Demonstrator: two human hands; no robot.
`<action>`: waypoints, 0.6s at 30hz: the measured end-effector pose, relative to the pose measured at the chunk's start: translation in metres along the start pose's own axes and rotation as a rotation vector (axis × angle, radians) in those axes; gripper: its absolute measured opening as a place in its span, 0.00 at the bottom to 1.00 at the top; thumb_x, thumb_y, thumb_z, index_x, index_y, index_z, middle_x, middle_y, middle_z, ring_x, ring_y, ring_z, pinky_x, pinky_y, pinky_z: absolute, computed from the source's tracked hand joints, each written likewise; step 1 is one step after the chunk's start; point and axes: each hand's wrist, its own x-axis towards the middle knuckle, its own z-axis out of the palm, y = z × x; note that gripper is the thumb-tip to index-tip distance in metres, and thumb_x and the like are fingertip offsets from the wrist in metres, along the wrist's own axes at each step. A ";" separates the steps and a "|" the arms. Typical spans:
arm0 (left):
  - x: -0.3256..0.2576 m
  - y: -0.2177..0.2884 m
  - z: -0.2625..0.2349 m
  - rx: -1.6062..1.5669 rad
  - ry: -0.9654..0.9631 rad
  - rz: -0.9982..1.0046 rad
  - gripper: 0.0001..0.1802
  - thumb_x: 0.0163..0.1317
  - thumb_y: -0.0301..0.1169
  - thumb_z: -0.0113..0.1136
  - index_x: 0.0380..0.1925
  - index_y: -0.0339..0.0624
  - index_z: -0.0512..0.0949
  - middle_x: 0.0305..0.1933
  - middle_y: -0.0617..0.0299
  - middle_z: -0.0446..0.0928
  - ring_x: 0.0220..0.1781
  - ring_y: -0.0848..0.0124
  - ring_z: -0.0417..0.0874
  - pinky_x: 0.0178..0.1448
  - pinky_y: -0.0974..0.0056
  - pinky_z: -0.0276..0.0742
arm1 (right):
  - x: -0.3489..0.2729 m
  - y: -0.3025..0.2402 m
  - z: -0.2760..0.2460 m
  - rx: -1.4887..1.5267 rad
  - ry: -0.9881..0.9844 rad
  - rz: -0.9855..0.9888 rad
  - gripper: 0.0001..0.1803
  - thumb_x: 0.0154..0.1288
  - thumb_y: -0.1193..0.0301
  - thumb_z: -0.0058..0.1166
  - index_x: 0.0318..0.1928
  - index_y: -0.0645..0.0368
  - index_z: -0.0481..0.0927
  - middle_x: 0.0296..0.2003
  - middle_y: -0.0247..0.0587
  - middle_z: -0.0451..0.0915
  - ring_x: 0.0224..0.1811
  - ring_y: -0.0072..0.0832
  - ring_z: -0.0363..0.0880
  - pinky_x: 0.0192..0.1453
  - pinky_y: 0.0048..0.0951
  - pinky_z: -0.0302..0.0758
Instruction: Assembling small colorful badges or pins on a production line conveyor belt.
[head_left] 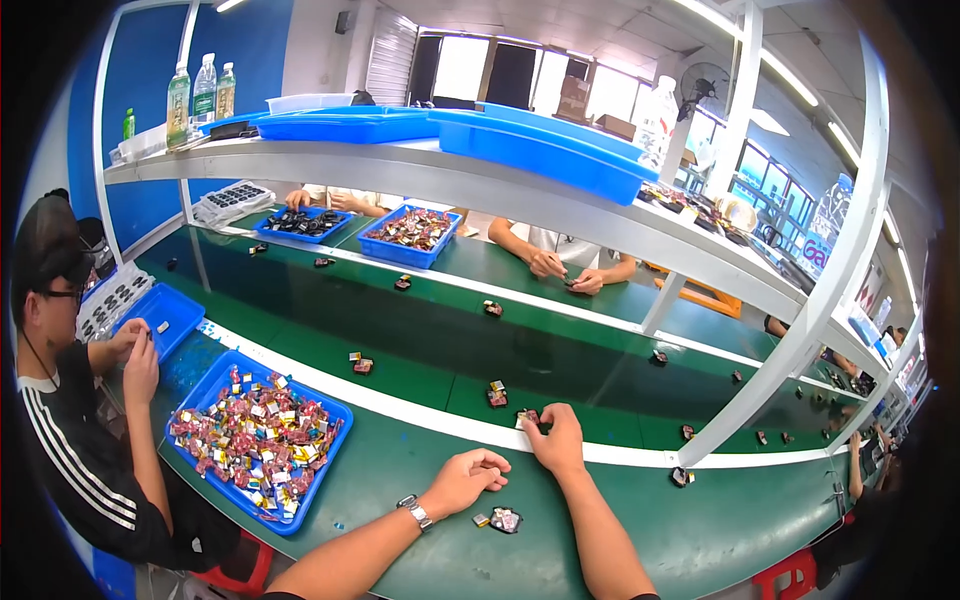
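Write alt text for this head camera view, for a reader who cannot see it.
A person's right hand places a small part at the edge of a green conveyor belt, while the left hand rests closed on the bench beside another small assembly. A blue tray of colourful parts sits to the left.

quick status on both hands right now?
Left hand: curled into a loose fist on the green table; contents cannot be told.
Right hand: closed on a small dark part at the white strip.
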 end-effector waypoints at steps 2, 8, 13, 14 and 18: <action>-0.001 0.000 0.001 -0.025 -0.008 -0.014 0.11 0.69 0.23 0.51 0.48 0.30 0.76 0.50 0.53 0.80 0.49 0.68 0.84 0.53 0.66 0.81 | 0.000 0.004 -0.007 0.164 -0.032 0.154 0.12 0.54 0.67 0.66 0.35 0.61 0.79 0.37 0.44 0.78 0.39 0.40 0.78 0.44 0.38 0.75; 0.000 0.003 0.003 0.011 -0.021 -0.026 0.11 0.69 0.23 0.50 0.48 0.30 0.76 0.49 0.52 0.80 0.48 0.68 0.84 0.53 0.66 0.80 | -0.006 -0.001 0.005 -0.046 -0.046 0.103 0.17 0.53 0.63 0.68 0.40 0.60 0.83 0.41 0.44 0.79 0.42 0.42 0.78 0.49 0.38 0.76; 0.000 0.001 0.001 -0.001 -0.026 -0.026 0.11 0.69 0.23 0.50 0.48 0.30 0.76 0.49 0.51 0.81 0.48 0.68 0.84 0.53 0.66 0.80 | -0.003 0.006 0.015 -0.064 0.046 0.151 0.11 0.50 0.70 0.66 0.35 0.61 0.82 0.39 0.44 0.80 0.44 0.42 0.78 0.50 0.39 0.75; 0.001 0.000 0.001 -0.004 -0.028 -0.027 0.11 0.69 0.23 0.50 0.48 0.30 0.76 0.49 0.51 0.81 0.48 0.68 0.84 0.53 0.66 0.80 | -0.002 0.010 0.013 -0.063 0.047 0.152 0.11 0.50 0.70 0.66 0.35 0.61 0.82 0.39 0.44 0.80 0.44 0.42 0.78 0.50 0.39 0.75; 0.000 0.000 0.001 -0.005 -0.027 -0.039 0.11 0.69 0.23 0.50 0.48 0.29 0.75 0.49 0.50 0.81 0.48 0.67 0.84 0.53 0.65 0.81 | 0.000 0.022 0.007 0.060 -0.031 0.084 0.11 0.49 0.73 0.64 0.36 0.60 0.82 0.42 0.44 0.79 0.47 0.44 0.77 0.53 0.40 0.74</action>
